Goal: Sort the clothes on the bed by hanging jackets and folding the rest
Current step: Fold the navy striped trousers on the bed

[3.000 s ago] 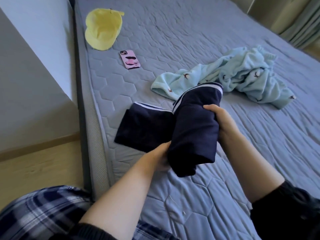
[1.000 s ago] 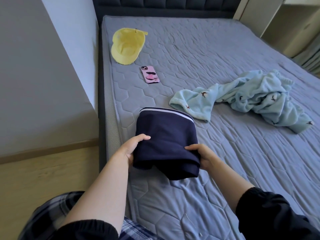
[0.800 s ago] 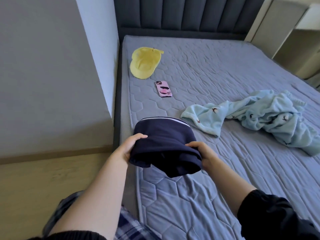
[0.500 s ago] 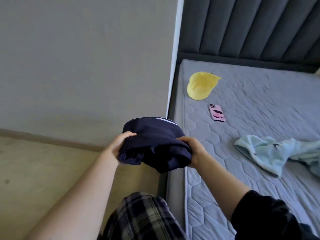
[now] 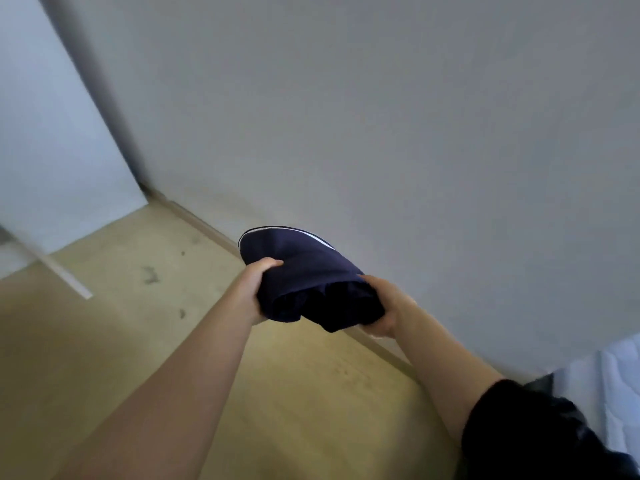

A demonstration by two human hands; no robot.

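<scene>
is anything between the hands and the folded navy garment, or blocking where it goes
Nothing between them: the left hand and right hand each have a direct grip on the folded navy garment. Ahead is only a grey wall, wooden floor below. No place to put it shows, so that path cannot be judged.

The folded navy garment [image 5: 304,271] is a compact dark-blue bundle, held up in the air between both hands and resting on no surface. A thin white stripe runs along its curved far edge, which tilts up and away from the person. Its top face lies smooth, while the near end droops in rounded, bunched layers. The left hand [image 5: 254,291] grips its left side, thumb lying on top of the cloth. The right hand [image 5: 389,308] grips the near right corner from beside and beneath.
</scene>
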